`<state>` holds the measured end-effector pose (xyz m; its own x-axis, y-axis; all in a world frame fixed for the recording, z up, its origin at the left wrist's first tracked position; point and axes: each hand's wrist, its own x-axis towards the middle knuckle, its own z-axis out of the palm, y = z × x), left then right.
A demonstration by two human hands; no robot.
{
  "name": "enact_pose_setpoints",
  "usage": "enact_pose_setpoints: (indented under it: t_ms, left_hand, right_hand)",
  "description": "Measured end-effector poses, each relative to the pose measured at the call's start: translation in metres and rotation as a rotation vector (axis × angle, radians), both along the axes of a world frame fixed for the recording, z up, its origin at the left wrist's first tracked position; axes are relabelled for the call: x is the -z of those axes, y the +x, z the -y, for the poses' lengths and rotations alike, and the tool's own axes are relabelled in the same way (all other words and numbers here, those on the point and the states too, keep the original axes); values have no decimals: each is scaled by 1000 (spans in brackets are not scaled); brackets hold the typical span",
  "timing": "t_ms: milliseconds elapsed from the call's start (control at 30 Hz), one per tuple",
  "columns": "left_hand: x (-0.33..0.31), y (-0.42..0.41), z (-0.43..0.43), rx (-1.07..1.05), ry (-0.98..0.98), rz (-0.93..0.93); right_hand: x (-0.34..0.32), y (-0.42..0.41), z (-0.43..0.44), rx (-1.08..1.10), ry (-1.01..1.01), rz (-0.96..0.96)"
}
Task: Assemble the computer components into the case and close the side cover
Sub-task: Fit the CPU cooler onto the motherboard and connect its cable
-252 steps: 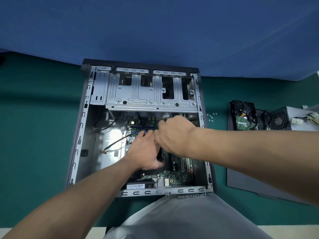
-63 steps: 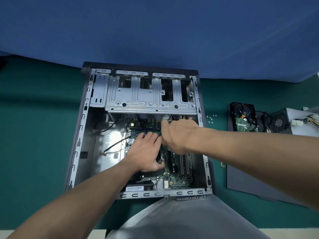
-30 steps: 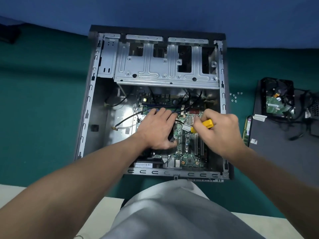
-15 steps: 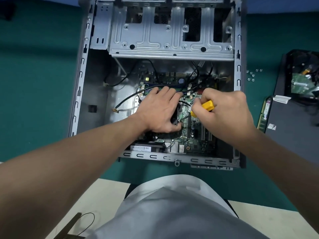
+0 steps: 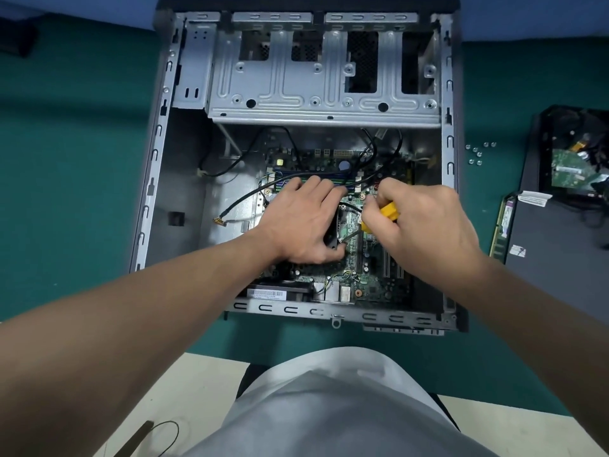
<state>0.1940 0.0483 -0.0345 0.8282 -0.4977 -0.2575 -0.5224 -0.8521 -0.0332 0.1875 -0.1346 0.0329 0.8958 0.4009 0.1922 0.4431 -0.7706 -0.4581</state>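
Observation:
The open computer case lies flat on the green mat with its green motherboard inside. My left hand lies over a black cooler fan, fingers spread across its top and thumb against its near corner. My right hand grips a yellow-handled screwdriver; its metal shaft slants down-left to the fan's near right corner. Most of the fan is hidden under my left hand.
The metal drive cage fills the case's far half. Loose black cables cross the case floor. Right of the case lie several small screws, a RAM stick, the dark side cover and a hard drive.
Since the oldest frames my right hand has taken up the yellow screwdriver and brought it to the fan. The camera has dropped closer to the case; my left hand stays on the fan.

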Motion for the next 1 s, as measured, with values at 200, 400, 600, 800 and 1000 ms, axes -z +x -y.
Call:
enact_pose_setpoints:
  t_ms: [200,400,600,800,1000]
  left_hand:
    - [0,0,-1,1,-23,-2]
    - [1,-1,-1,10,-101,9]
    - [1,0,-2,-5,-97,-22]
    - [5,-1,-2,-11,-138,-6]
    - [6,0,-4,0,-153,4]
  right_hand:
    - [-4,0,-2,-45,-56,-18]
    - [-33,8,-5,-381,-385,-104]
    - [-52,18,-13,-768,-733,-128]
    - [-50,16,-31,-786,-781,-62]
    - [-42,23,-30,178,-319,-751]
